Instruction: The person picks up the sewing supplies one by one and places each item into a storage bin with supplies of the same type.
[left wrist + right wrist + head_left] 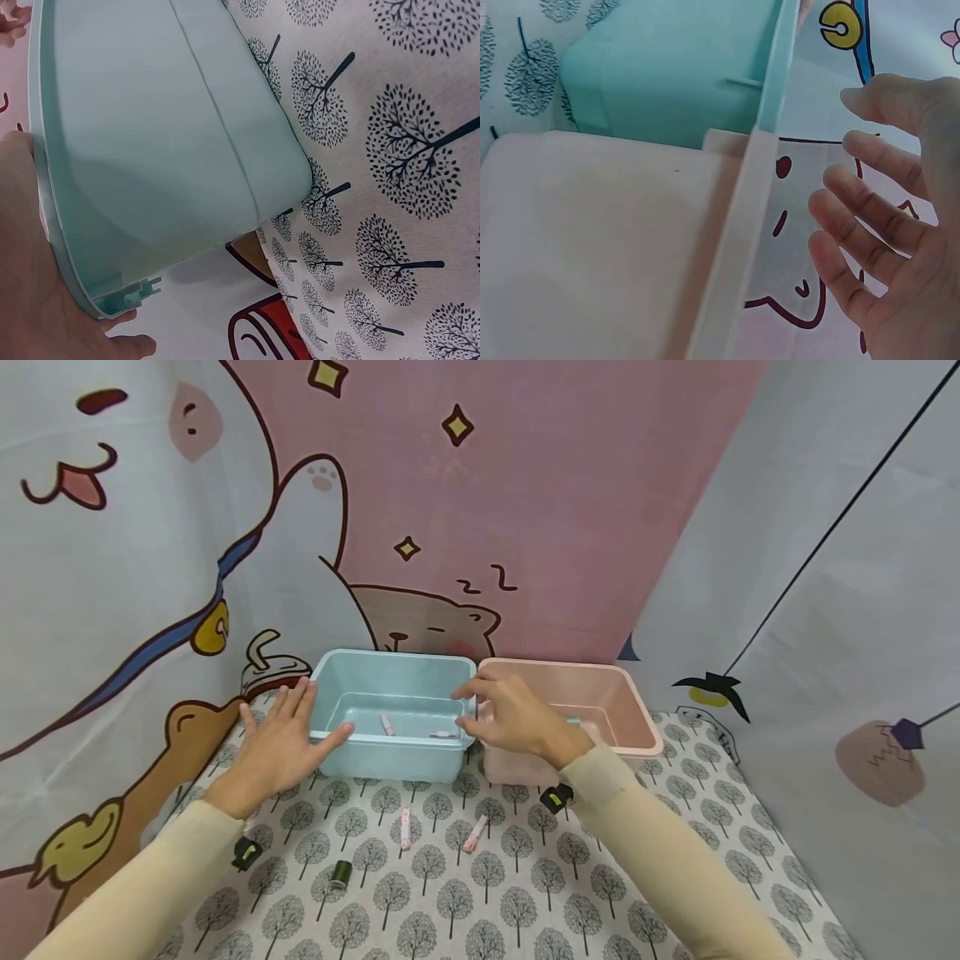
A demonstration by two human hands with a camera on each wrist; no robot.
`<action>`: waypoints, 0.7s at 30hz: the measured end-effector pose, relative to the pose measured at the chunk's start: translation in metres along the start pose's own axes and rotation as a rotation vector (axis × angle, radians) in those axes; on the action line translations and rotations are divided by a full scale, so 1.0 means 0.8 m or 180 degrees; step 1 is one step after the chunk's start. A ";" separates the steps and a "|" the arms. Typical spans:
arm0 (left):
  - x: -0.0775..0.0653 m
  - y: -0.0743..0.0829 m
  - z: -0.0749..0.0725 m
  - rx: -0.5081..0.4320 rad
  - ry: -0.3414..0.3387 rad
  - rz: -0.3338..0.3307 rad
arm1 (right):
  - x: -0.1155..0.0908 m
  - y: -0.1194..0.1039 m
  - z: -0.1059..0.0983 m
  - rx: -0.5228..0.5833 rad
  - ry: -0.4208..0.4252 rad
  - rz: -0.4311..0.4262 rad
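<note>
A light blue bin [390, 760] and a pink bin [637, 727] stand side by side at the back of the table. My left hand [288, 735] lies flat against the blue bin's left end, fingers straight and thumb on the front rim; in the left wrist view its palm [30, 300] presses the blue bin's [172, 135] rim. My right hand [487, 710] hovers over the seam between the bins with loosely spread fingers [870, 217] holding nothing, apart from the pink bin's rim [735, 225]. A small pink tube [387, 724] and another small item [444, 734] lie inside the blue bin.
On the tree-patterned cloth [525, 893] in front of the bins lie two pink tubes [405, 827] [475, 832], a dark little cylinder [341, 874] and two small black objects [246, 853] [556, 797]. Cartoon curtains close in the back and both sides.
</note>
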State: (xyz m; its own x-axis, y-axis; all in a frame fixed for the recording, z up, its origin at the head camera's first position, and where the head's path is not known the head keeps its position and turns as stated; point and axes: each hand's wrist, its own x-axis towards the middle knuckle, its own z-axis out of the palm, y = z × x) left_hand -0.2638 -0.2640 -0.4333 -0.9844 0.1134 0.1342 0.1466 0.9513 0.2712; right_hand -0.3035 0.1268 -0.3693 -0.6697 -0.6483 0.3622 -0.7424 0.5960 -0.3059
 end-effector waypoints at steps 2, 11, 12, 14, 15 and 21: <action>0.000 -0.001 0.000 0.0004 0.0002 -0.0001 | -0.007 -0.001 0.001 0.0071 -0.0065 0.0082; 0.000 -0.001 0.001 -0.0015 -0.0007 -0.0013 | -0.033 -0.005 0.008 0.0034 -0.0042 0.0115; 0.000 -0.001 0.001 -0.0015 -0.0008 -0.0011 | -0.037 -0.005 0.009 0.0018 -0.0029 0.0104; 0.000 -0.001 0.001 -0.0024 -0.0002 -0.0012 | -0.041 -0.007 0.010 0.0001 -0.0002 0.0091; 0.001 -0.001 0.001 -0.0030 0.0002 -0.0009 | -0.044 -0.008 0.011 -0.0022 0.0002 0.0089; 0.000 -0.001 0.000 -0.0049 0.0014 0.0007 | -0.055 -0.011 0.016 -0.0039 0.0062 0.0009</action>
State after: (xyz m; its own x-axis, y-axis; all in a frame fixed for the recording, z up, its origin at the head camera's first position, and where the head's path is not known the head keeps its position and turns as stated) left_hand -0.2643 -0.2650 -0.4332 -0.9837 0.1141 0.1389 0.1501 0.9466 0.2855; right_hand -0.2677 0.1442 -0.3937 -0.6713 -0.6373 0.3785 -0.7401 0.6037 -0.2963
